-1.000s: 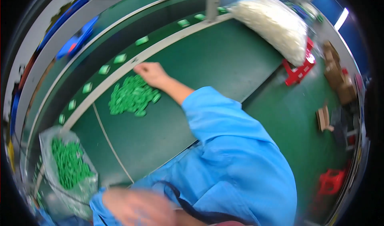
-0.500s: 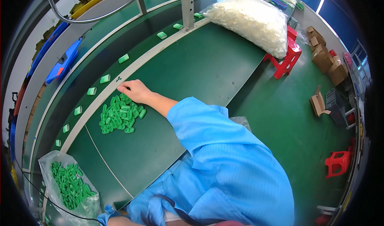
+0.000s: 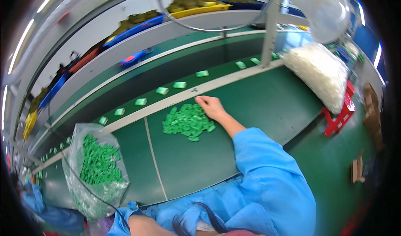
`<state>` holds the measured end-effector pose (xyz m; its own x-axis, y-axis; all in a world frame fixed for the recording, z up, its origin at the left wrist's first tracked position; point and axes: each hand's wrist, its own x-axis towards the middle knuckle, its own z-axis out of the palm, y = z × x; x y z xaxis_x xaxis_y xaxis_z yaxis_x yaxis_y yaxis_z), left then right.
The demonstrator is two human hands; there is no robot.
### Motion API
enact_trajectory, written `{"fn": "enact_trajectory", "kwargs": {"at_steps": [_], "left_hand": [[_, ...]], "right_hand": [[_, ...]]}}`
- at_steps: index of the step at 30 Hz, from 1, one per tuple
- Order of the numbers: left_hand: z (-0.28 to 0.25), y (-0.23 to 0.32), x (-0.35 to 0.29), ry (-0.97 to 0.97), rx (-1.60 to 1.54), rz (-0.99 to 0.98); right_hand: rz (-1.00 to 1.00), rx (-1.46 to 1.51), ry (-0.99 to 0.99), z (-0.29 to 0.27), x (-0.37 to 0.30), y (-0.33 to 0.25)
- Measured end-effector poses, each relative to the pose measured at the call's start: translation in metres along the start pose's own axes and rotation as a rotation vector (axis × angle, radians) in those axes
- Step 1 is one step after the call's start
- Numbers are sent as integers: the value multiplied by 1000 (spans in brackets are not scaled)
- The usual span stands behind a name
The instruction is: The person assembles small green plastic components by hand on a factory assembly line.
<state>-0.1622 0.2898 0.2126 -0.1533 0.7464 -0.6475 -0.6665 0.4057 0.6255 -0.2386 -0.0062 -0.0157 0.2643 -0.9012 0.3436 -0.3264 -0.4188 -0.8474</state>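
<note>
At the far left we see a clear plastic bag (image 3: 98, 169) filled with green parts, standing at the near left edge of the green table (image 3: 267, 106). In the earlier views this bag sat in the lower left corner; it now lies higher and closer to centre, because the view has tilted upward.

Our left hand is not identifiable: only a bare forearm (image 3: 146, 227) shows at the lower edge, so we cannot tell its grip.

Next comes the pile of green parts (image 3: 186, 121), loose on the table just in front of the white strip (image 3: 167, 104) that borders the conveyor belt (image 3: 138, 87). Single pale green pieces (image 3: 180, 85) ride the belt in a spaced row.

Our right hand (image 3: 211, 106) rests palm down at the pile's upper right edge, touching it, fingers extended toward the white strip. It grasps nothing that we can see. Half a second ago it lay at the pile's top edge in much the same pose.

At the right, a large bag of white parts (image 3: 319, 75) lies on the table; a red stool (image 3: 340, 119) stands below it. The shelf bins (image 3: 196, 4) above are newly visible.
</note>
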Motion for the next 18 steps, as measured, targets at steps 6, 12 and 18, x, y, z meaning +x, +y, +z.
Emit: {"fn": "enact_trajectory", "kwargs": {"at_steps": [6, 12, 18], "left_hand": [[39, -39, 19, 425, -260, 480], [64, -123, 63, 1576, 312, 1379], [59, -244, 144, 2765, -79, -34]], "right_hand": [[80, -18, -77, 25, 14, -6], [-15, 31, -161, -3, 19, 38], [-86, 32, -246, 5, 28, 41]]}}
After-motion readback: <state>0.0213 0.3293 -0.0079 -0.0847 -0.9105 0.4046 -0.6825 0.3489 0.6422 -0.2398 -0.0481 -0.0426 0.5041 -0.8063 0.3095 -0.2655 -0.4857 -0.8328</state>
